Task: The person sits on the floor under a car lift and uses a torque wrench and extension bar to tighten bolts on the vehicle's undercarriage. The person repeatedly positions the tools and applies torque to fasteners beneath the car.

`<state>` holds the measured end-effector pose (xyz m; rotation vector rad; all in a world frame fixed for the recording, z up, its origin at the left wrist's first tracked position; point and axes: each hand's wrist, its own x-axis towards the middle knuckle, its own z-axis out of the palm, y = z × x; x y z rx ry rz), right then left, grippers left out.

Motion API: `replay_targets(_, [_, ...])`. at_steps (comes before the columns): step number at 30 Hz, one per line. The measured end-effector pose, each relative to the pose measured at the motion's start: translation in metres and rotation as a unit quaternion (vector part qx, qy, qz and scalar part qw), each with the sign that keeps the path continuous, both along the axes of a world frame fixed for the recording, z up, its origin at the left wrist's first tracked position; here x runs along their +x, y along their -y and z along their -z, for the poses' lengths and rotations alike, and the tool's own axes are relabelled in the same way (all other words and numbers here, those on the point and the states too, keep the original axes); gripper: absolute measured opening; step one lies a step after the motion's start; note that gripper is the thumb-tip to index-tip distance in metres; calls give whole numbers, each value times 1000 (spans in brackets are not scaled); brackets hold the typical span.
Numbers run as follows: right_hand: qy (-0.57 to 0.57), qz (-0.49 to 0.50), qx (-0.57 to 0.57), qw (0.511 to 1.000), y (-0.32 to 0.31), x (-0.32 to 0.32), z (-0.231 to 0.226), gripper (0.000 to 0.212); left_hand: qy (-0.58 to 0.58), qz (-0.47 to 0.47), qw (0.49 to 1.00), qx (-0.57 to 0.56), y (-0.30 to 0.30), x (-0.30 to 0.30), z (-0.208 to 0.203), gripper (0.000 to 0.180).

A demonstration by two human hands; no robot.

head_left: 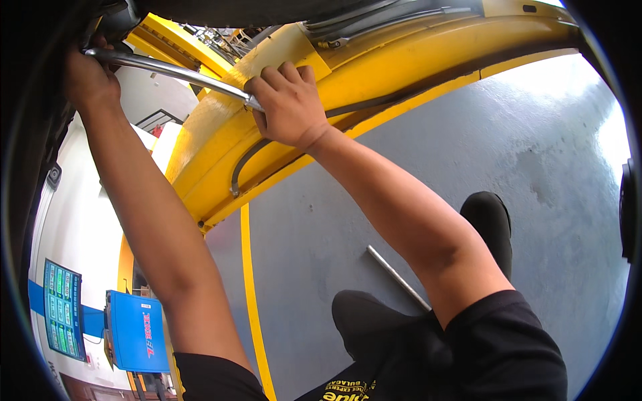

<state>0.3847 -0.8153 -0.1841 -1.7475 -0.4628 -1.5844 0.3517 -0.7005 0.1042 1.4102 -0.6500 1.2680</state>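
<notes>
A long chrome wrench (170, 67) runs across the upper left, sloping down to the right. My right hand (289, 105) is closed around its handle end, knuckles up, beside a yellow lift arm. At the other end, my left hand (92, 77) grips close to the wrench's head, near a dark vehicle part (119, 19). Shadow hides some of the left fingers and whatever the head is fitted to. Both arms are stretched upward.
The yellow lift arm (414, 63) crosses the top, with a black hose (242, 164) along it. A metal bar (398, 275) lies on the grey floor (321, 220) by my legs. At lower left are a blue box-shaped machine (137, 334) and a screen (63, 307).
</notes>
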Motion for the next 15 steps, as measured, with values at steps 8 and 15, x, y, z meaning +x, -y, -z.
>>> replay_targets(8, [-51,-53,-20,997,-6,61,-11,28,65,30,996,57,-15,17,11,38])
replay_targets(15, [-138,-124,-50,981,-2,20,-13,27,30,199,975,98,-6,8,22,23])
